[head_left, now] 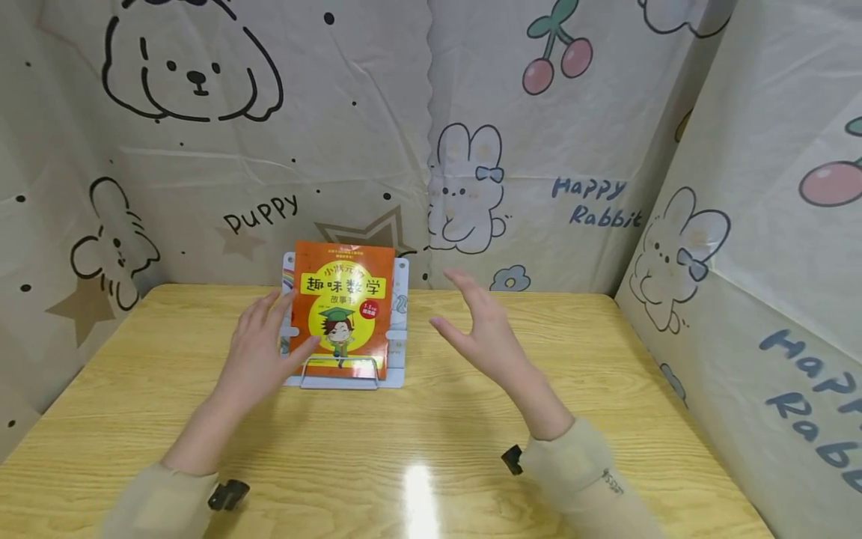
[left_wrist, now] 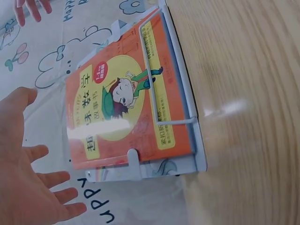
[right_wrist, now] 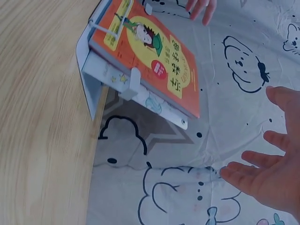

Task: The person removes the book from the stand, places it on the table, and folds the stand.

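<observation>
An orange book (head_left: 345, 288) with a cartoon figure in a green cap on its cover leans upright on a pale book stand (head_left: 397, 361). A wire bar (head_left: 339, 387) crosses the book's lower front, and small clips stand at its sides. At the book's left is my left hand (head_left: 259, 344), fingers spread and holding nothing; the left wrist view shows a gap between hand and cover (left_wrist: 126, 98). My right hand (head_left: 490, 340) hovers to the right of the stand, apart from it, with thumb and fingers spread.
The stand rests toward the back left of a light wooden table (head_left: 377, 449). Behind the table and along both sides hangs a pale cloth (head_left: 377, 97) printed with puppies, rabbits and cherries. Dark clips (head_left: 229, 495) sit at both wrists.
</observation>
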`<state>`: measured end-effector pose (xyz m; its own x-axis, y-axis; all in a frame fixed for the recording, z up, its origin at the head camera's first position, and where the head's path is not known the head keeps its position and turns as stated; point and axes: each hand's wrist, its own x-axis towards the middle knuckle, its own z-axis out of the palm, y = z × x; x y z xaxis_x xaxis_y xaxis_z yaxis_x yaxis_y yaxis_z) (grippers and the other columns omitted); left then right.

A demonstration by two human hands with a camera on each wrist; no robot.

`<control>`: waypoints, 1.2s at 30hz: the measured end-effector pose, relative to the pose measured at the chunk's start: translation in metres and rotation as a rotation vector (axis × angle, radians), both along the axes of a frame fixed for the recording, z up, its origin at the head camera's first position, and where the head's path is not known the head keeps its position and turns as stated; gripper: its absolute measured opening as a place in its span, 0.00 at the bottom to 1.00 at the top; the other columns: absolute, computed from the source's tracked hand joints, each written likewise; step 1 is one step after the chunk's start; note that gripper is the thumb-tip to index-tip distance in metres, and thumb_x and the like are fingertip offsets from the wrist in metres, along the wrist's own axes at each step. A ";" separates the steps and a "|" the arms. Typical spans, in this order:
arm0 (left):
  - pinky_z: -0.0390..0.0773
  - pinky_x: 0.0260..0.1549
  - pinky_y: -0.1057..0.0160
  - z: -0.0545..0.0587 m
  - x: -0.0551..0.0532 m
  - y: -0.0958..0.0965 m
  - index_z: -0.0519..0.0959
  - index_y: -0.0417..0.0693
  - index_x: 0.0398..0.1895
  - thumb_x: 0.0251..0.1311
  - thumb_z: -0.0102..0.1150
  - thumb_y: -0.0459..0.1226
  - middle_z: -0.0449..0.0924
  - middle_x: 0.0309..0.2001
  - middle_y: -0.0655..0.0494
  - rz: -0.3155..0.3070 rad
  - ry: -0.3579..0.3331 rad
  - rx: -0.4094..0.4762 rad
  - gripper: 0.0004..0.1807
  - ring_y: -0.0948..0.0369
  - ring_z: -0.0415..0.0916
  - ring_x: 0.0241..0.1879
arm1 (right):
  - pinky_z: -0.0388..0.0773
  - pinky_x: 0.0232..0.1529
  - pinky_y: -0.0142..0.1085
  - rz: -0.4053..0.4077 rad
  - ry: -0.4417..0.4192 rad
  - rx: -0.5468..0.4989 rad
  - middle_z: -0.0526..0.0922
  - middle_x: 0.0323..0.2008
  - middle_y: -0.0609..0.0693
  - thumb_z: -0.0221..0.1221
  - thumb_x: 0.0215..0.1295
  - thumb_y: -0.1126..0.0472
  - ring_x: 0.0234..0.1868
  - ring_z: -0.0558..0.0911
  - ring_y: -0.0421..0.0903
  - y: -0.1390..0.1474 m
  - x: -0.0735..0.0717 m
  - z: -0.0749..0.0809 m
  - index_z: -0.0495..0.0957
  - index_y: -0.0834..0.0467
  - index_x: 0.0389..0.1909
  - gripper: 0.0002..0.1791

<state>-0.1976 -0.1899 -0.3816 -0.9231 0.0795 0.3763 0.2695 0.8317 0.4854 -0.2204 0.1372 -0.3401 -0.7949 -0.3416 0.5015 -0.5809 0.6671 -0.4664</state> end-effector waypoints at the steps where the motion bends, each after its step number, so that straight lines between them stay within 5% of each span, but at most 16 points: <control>1: 0.49 0.60 0.29 0.000 -0.001 0.000 0.52 0.49 0.73 0.58 0.57 0.56 0.49 0.71 0.38 0.004 -0.006 0.018 0.44 0.37 0.44 0.68 | 0.66 0.65 0.49 0.007 -0.008 -0.014 0.63 0.68 0.48 0.59 0.62 0.46 0.68 0.63 0.49 -0.003 -0.001 0.000 0.56 0.47 0.70 0.37; 11: 0.62 0.56 0.31 -0.006 -0.010 0.002 0.51 0.50 0.74 0.59 0.57 0.54 0.50 0.70 0.39 0.052 -0.043 0.165 0.44 0.40 0.48 0.66 | 0.76 0.56 0.41 0.036 -0.105 -0.203 0.66 0.66 0.50 0.64 0.59 0.51 0.62 0.70 0.49 -0.032 -0.012 -0.008 0.59 0.50 0.70 0.39; 23: 0.59 0.59 0.32 -0.017 -0.029 0.004 0.49 0.50 0.74 0.58 0.56 0.59 0.48 0.72 0.41 0.071 -0.079 0.330 0.47 0.41 0.48 0.69 | 0.79 0.51 0.43 0.061 -0.230 -0.426 0.69 0.63 0.52 0.66 0.57 0.57 0.60 0.73 0.53 -0.059 -0.025 -0.017 0.57 0.48 0.70 0.41; 36: 0.67 0.60 0.41 -0.021 -0.043 0.007 0.52 0.51 0.73 0.59 0.58 0.53 0.56 0.68 0.43 0.130 -0.085 0.456 0.43 0.44 0.56 0.65 | 0.78 0.52 0.43 0.049 -0.388 -0.478 0.65 0.65 0.54 0.66 0.56 0.57 0.62 0.70 0.56 -0.076 -0.042 -0.038 0.54 0.50 0.71 0.45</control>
<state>-0.2408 -0.1833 -0.4024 -0.9436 -0.1936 0.2685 0.1209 0.5533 0.8241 -0.2628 0.0612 -0.3780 -0.9393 -0.1906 0.2853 -0.3333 0.3087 -0.8908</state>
